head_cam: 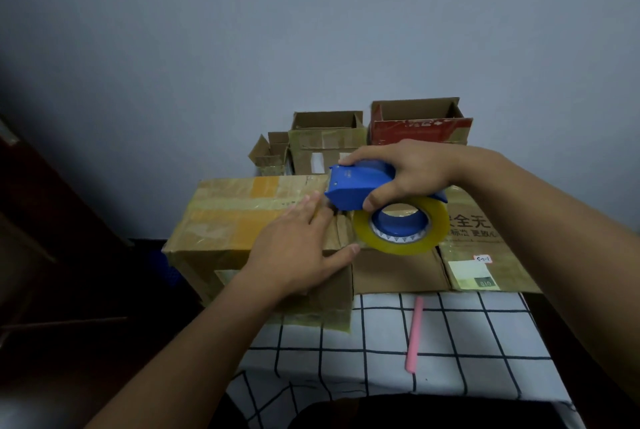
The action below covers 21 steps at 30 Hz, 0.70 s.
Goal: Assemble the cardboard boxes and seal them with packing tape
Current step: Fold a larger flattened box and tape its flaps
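Left hand [298,252] flat on cardboard box [225,220], right hand [412,172] gripping tape dispenser [360,186] just beside it

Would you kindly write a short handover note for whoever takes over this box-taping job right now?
Left hand: flat, fingers straight, pressing the top of the brown cardboard box at the table's left edge.
Right hand: gripping the blue tape dispenser with its yellowish packing tape roll, nose at the box top by the left fingertips.
Done: three open-topped boxes stand at the back by the wall, including a red-printed box.
Left: run tape along this box's seam; the flattened printed carton at right is unassembled.
Pink stick lies on the checked tablecloth.
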### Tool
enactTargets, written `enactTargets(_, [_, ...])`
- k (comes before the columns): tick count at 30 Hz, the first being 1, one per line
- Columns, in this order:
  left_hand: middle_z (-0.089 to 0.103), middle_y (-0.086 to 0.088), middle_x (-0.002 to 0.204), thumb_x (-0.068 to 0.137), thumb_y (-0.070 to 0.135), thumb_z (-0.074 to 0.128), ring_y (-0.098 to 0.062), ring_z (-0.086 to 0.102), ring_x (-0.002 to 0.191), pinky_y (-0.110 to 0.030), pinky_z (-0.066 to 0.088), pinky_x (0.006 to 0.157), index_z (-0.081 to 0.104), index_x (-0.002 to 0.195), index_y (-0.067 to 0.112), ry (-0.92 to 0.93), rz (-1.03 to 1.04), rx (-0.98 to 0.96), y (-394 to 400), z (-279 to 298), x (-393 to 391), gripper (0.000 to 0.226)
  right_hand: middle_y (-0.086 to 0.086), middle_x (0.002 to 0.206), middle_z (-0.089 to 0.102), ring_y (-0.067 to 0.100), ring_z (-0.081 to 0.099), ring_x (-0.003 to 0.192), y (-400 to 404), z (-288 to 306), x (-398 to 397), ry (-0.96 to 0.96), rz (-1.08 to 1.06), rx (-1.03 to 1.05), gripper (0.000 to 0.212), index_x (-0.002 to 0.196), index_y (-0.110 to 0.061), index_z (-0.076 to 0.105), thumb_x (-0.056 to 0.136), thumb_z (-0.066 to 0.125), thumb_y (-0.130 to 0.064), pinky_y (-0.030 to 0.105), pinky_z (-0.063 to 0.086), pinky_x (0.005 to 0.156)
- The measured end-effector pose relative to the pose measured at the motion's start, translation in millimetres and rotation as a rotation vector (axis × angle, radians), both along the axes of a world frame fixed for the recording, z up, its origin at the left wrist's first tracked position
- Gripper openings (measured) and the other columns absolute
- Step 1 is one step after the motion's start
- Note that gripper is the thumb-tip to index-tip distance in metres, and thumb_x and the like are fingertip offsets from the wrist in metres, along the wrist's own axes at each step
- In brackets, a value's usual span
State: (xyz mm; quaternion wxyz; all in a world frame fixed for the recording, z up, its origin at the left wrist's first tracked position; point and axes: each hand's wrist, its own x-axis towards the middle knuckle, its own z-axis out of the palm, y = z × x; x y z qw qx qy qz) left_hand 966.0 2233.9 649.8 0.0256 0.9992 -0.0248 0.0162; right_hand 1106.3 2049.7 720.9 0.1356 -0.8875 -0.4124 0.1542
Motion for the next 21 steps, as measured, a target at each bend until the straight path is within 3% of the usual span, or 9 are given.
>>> enactTargets(4, [-0.002,0.003,0.165,0.086,0.079,0.024,-0.017,0.006,0.151,-0.038,0.02,0.118,-0.004,0.155,0.035,0.049,0.03,0.025,-1,3,0,0.086,-0.014,0.121,0.05,0.007,0.057,0.097,-28,6,0,0.053,-0.036,0.056,0.07,0.136,-0.063,0.035,0.079,0.074,-0.053,0.023,0.045,0.082])
enactTargets(10, [-0.001,0.004,0.165,0.087,0.078,0.025,-0.019,0.007,0.151,-0.04,0.021,0.117,-0.01,0.15,0.047,0.056,0.03,0.048,-2,1,-1,0.079,-0.015,0.118,0.054,0.007,0.058,0.096,-52,-6,1,0.06,-0.068,0.04,0.071,0.134,-0.068,0.032,0.077,0.072,-0.056,0.023,0.045,0.082])
enactTargets(14, [0.001,0.002,0.165,0.088,0.076,0.025,-0.022,0.009,0.15,-0.042,0.023,0.117,-0.008,0.149,0.053,0.051,0.023,0.051,-4,2,0,0.073,-0.015,0.115,0.053,0.006,0.058,0.091,-67,-18,-1,0.098,-0.096,0.034,0.069,0.128,-0.071,0.029,0.079,0.073,-0.052,0.02,0.043,0.077])
enactTargets(21, [0.003,0.005,0.164,0.087,0.076,0.03,-0.024,0.02,0.147,-0.044,0.039,0.107,0.009,0.146,0.056,0.017,0.0,0.083,-8,4,3,0.066,-0.003,0.122,0.053,0.015,0.054,0.097,-53,-32,-3,0.01,-0.035,-0.126,0.074,0.143,-0.061,0.027,0.082,0.068,-0.057,0.029,0.039,0.08])
